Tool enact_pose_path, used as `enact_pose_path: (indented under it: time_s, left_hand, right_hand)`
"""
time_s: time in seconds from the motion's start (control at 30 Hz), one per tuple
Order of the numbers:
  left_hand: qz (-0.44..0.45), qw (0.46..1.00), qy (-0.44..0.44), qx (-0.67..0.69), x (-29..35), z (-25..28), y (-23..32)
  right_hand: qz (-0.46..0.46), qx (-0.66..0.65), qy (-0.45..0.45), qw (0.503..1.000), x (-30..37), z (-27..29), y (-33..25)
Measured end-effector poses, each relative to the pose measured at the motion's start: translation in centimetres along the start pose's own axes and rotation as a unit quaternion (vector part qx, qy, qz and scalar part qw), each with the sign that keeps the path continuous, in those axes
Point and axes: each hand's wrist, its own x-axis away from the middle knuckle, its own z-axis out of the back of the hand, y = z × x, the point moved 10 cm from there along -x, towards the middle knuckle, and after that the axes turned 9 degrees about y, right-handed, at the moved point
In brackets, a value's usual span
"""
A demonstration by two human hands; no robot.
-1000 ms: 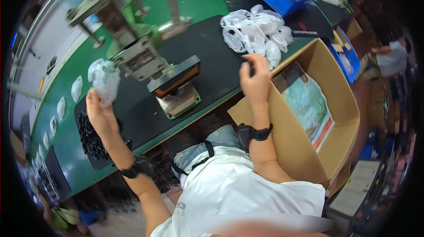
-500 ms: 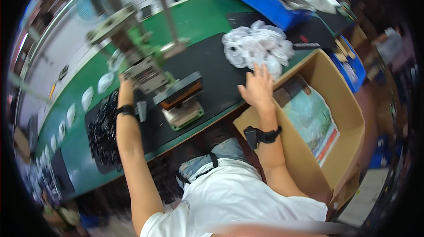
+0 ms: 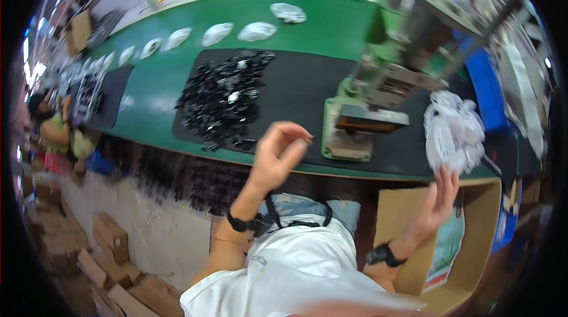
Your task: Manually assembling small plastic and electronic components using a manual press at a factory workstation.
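My left hand (image 3: 277,156) is over the front edge of the bench, between a heap of small glossy black parts (image 3: 222,95) and the green base of a hand press (image 3: 348,146). Its thumb and fingers curl together in a pinch; whatever they may hold is too small to make out. My right hand (image 3: 436,203), slightly blurred, has its fingers stretched out just below a bundle of thin white plastic bags (image 3: 452,130). No object shows in it. An open cardboard box (image 3: 480,228) stands beneath and beside that hand.
White bagged bundles (image 3: 218,34) lie in a row along the green bench (image 3: 157,89). A blue bin (image 3: 488,89) stands behind the white bags. A co-worker (image 3: 56,128) sits at the far left. Cardboard boxes (image 3: 109,237) are piled on the floor at lower left.
The view has swung left. My left hand has come away from the upper part of the press toward the bench's front edge. My right hand has drawn back slightly from the white bags.
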Motion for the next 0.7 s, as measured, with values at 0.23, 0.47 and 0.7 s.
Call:
enact_pose_path:
  time_s: [0.23,0.47,0.7]
  left_hand:
    - [0.026,0.972,-0.208,0.103,6.6,-5.0,1.2]
    - [0.135,0.990,-0.042,-0.002,8.4,5.1,-0.4]
    - [0.199,0.978,0.061,0.028,13.8,10.6,-4.5]
  right_hand:
    - [-0.221,-0.269,-0.291,0.891,9.5,-9.1,-2.3]
    - [-0.219,-0.279,-0.504,0.788,14.0,-19.8,-3.0]
    - [0.026,-0.150,-0.442,0.884,13.7,-28.1,-5.1]
